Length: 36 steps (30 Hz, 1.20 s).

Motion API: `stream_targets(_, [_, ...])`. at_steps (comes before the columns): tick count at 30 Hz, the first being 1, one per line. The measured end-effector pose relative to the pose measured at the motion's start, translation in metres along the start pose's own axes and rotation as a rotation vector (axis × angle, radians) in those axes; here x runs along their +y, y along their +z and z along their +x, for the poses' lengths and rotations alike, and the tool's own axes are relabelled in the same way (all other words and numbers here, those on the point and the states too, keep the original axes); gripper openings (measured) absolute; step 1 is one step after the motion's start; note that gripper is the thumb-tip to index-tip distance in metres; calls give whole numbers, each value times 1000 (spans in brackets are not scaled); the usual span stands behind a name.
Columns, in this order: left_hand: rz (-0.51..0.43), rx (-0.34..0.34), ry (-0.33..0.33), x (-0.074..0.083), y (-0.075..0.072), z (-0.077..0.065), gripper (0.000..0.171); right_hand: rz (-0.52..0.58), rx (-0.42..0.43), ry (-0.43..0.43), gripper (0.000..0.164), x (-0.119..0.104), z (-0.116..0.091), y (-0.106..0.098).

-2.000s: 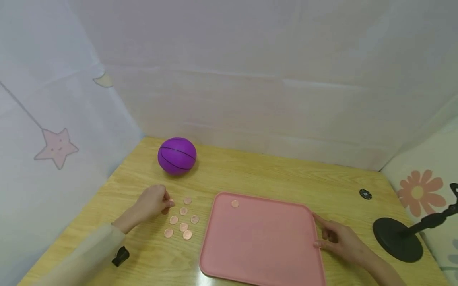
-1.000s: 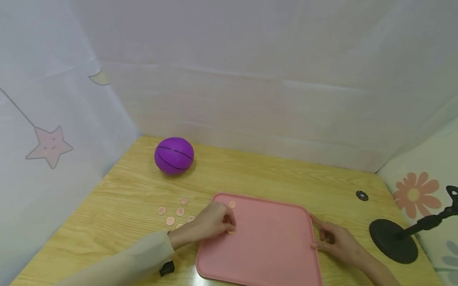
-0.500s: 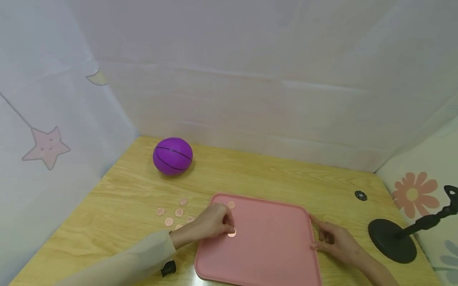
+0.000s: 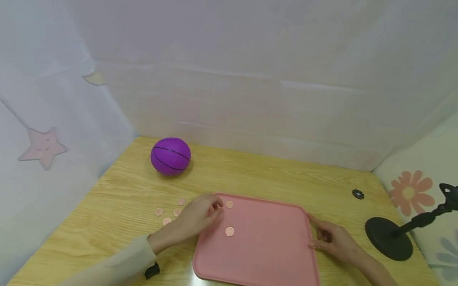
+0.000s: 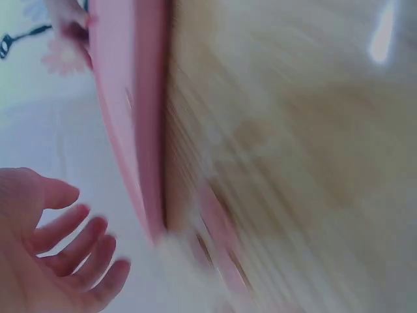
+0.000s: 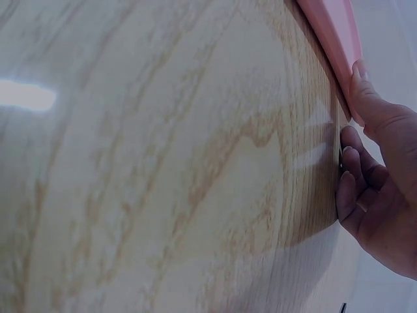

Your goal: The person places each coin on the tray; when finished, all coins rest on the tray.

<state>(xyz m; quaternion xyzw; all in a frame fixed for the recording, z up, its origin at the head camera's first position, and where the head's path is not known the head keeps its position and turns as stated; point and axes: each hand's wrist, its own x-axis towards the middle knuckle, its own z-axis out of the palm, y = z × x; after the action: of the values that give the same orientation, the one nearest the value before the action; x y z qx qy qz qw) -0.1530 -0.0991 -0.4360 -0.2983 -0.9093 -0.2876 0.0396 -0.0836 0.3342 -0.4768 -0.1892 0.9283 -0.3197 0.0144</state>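
Note:
My left hand [image 4: 198, 214] hovers over the left rim of the pink tray [image 4: 266, 242], fingers loosely bent and holding nothing. In the left wrist view its fingers [image 5: 85, 254] are spread apart. Two copper-coloured coins lie on the tray, a nearer coin [image 4: 229, 231] and a farther coin [image 4: 229, 204]. Several more, among them a coin [image 4: 159, 211], lie on the table left of the tray, some hidden behind the left hand. My right hand [image 4: 334, 241] holds the tray's right rim, its thumb on the edge and its index finger at the far corner.
A purple ball [image 4: 170, 156] stands at the table's back left. On the right are a black round chip [image 4: 358, 194] and a black stand [image 4: 389, 239] with an arm. A small black object [image 4: 152, 271] shows under the left sleeve. Light cloth walls enclose the table [image 4: 250, 171].
My left hand brought a coin from the table onto the tray and let go of it, then drew back leftward. The right hand stays on the tray's rim.

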Motion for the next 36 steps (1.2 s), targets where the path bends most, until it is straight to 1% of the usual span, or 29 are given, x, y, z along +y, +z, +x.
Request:
stream_targets(2, [102, 85, 4, -11, -14, -13, 23, -4, -2, -2, 77, 0, 1, 1])
stream_targets(3, [151, 116, 1, -17, -20, -21, 27, -5, -1, 0, 77, 0, 1, 1])
stream_targets(4, [190, 137, -3, -23, -25, -30, 31, -6, 1, -6, 77, 0, 1, 2])
stream_targets(6, [230, 156, -14, -34, -34, -50, 38, -5, 12, -24, 76, 0, 1, 2])
stream_targets(8, [254, 138, -46, -44, -38, -70, 43, 3, 25, -46, 75, 0, 0, 2])
stream_targets(11, [297, 53, -102, -54, -36, -97, 55, 11, 38, -65, 74, 0, -1, 0])
stream_targets(13, [325, -11, -135, -58, -32, -109, 60, 8, 40, -62, 74, -1, -1, -2])
stream_targets(14, [341, -30, -141, -59, -31, -114, 62, 6, 39, -59, 74, -1, -1, -3])
stream_targets(15, [355, -32, -132, -60, -30, -116, 61, 6, 37, -54, 74, -1, -1, -4])
stream_targets(17, [375, 8, -104, -63, -30, -117, 54, 5, 36, -48, 74, -1, -1, -4])
stream_targets(21, [357, 83, -99, -70, -36, -114, 35, 17, 34, -40, 74, 0, -1, -1])
stream_targets(24, [332, 115, -111, -77, -44, -109, 24, 24, 30, -35, 74, -1, -1, 1])
stream_targets(26, [324, 146, -94, -84, -49, -104, 18, 26, 28, -37, 74, -2, 0, 0])
stream_targets(28, [310, 167, -95, -92, -54, -98, 14, 28, 28, -40, 74, -2, 0, -1])
stream_targets(29, [298, 166, -101, -95, -56, -96, 13, 27, 27, -42, 74, -3, 0, -2])
stream_targets(31, [272, 149, -131, -102, -61, -93, 13, 27, 26, -36, 75, -3, -1, -2])
stream_targets(34, [206, 110, -207, -109, -66, -91, 15, 24, 25, -19, 75, -3, -1, -2])
stream_targets(36, [179, 87, -260, -113, -69, -91, 16, 24, 22, -9, 76, -2, -1, 0])
